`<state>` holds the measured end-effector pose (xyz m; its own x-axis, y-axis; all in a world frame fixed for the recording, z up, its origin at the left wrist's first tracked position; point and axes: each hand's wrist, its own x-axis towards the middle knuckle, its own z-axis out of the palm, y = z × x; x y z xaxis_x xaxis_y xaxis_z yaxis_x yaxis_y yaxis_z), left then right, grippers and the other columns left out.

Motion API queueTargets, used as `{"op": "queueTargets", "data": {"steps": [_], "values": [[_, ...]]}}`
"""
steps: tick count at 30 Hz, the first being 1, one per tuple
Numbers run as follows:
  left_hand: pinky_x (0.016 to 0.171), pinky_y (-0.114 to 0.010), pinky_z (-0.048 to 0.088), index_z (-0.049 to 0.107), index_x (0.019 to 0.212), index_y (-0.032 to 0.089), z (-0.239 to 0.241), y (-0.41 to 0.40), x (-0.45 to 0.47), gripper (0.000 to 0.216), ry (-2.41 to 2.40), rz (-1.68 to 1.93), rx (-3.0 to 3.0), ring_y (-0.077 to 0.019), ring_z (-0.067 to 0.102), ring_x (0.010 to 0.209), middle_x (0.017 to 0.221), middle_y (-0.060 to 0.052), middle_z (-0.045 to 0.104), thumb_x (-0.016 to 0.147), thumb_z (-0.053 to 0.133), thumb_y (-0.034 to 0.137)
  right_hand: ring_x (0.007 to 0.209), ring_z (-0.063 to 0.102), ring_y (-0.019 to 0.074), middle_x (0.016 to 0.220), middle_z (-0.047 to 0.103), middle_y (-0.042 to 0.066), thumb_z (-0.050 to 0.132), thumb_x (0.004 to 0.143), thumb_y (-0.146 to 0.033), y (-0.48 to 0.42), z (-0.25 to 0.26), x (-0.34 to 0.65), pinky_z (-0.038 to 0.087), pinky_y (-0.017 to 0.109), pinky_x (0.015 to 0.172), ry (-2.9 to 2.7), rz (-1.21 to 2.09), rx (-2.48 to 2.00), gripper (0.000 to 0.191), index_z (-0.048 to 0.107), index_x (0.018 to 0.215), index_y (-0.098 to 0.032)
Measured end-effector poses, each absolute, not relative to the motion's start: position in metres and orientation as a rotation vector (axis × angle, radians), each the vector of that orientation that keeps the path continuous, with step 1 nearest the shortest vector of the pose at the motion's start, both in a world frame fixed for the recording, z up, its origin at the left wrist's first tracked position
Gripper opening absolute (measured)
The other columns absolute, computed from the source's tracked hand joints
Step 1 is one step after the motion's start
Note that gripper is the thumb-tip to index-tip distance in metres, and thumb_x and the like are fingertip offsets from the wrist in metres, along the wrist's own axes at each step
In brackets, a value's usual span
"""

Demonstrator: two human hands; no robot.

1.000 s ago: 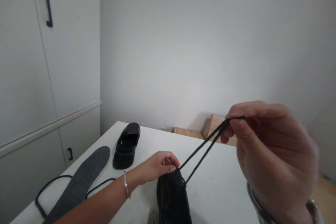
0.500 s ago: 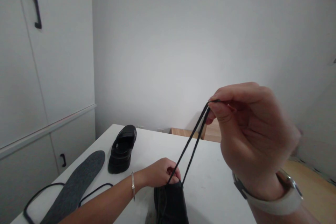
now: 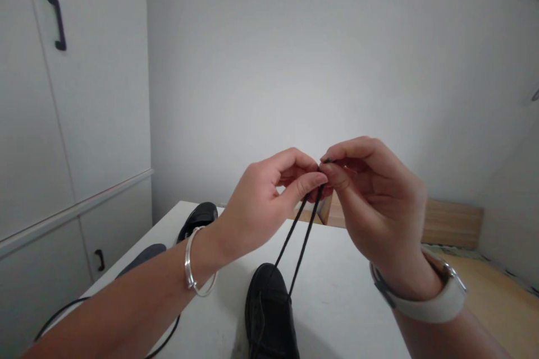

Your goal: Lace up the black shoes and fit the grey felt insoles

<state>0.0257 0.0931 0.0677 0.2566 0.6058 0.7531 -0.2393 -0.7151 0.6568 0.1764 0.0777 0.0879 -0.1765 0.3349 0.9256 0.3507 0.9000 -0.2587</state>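
A black shoe [image 3: 269, 314] lies on the white table [image 3: 349, 297] near its front edge. Two strands of its black shoelace [image 3: 301, 238] rise taut from the shoe up to my hands. My right hand [image 3: 374, 202] pinches the lace ends between thumb and forefinger. My left hand [image 3: 265, 202] meets it at the same spot, with its thumb and forefinger closed on the lace ends too. A silver bangle circles my left wrist and a pale watch my right wrist.
A second black shoe [image 3: 197, 216] lies further back on the table, partly hidden by my left arm. A grey insole [image 3: 141, 255] and a loose black lace [image 3: 59, 314] lie at the left. White cabinets [image 3: 63, 123] stand to the left, wooden boards [image 3: 450, 221] behind.
My left hand has let go of the shoe and risen to join my right hand at the lace ends. My right hand has shifted slightly left.
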Motion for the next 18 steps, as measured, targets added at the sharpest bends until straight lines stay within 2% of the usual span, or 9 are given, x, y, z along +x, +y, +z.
{"op": "queueTargets", "data": {"steps": [4, 8, 14, 18], "values": [[0.068, -0.022, 0.052, 0.066, 0.083, 0.016, 0.079, 0.094, 0.022, 0.011, 0.424, 1.649, 1.949, -0.0126, 0.066, 0.072, 0.075, 0.000, 0.070, 0.092, 0.066, 0.024, 0.061, 0.060, 0.0080, 0.081, 0.064, -0.003, 0.068, 0.086, -0.015, 0.075, 0.091, 0.182, 0.051, 0.022, 0.053, -1.680, 0.004, -0.551, 0.008, 0.065, 0.090, -0.021], [0.067, -0.020, 0.051, 0.066, 0.079, 0.015, 0.083, 0.096, 0.021, 0.014, 0.474, 1.754, 1.856, -0.0107, 0.066, 0.068, 0.071, 0.001, 0.070, 0.092, 0.065, 0.022, 0.057, 0.059, 0.0082, 0.073, 0.063, -0.005, 0.071, 0.084, -0.015, 0.082, 0.089, 0.187, 0.051, 0.023, 0.052, -1.509, 0.017, -0.528, 0.009, 0.066, 0.088, -0.021], [0.067, -0.021, 0.051, 0.069, 0.089, 0.015, 0.084, 0.098, 0.031, 0.006, 0.376, 1.540, 1.816, -0.0111, 0.066, 0.070, 0.072, 0.001, 0.070, 0.089, 0.068, 0.021, 0.080, 0.064, 0.0126, 0.084, 0.068, -0.002, 0.076, 0.080, -0.019, 0.095, 0.089, 0.187, 0.055, 0.028, 0.075, -1.570, 0.115, -0.457, 0.008, 0.070, 0.084, -0.023], [0.071, -0.021, 0.050, 0.074, 0.089, 0.015, 0.082, 0.096, 0.033, 0.013, 0.399, 1.493, 1.892, -0.0109, 0.065, 0.074, 0.075, 0.000, 0.070, 0.093, 0.062, 0.019, 0.085, 0.063, 0.0118, 0.088, 0.067, -0.003, 0.076, 0.079, -0.019, 0.103, 0.089, 0.185, 0.054, 0.026, 0.075, -1.568, 0.326, -0.385, 0.008, 0.071, 0.083, -0.025]]}}
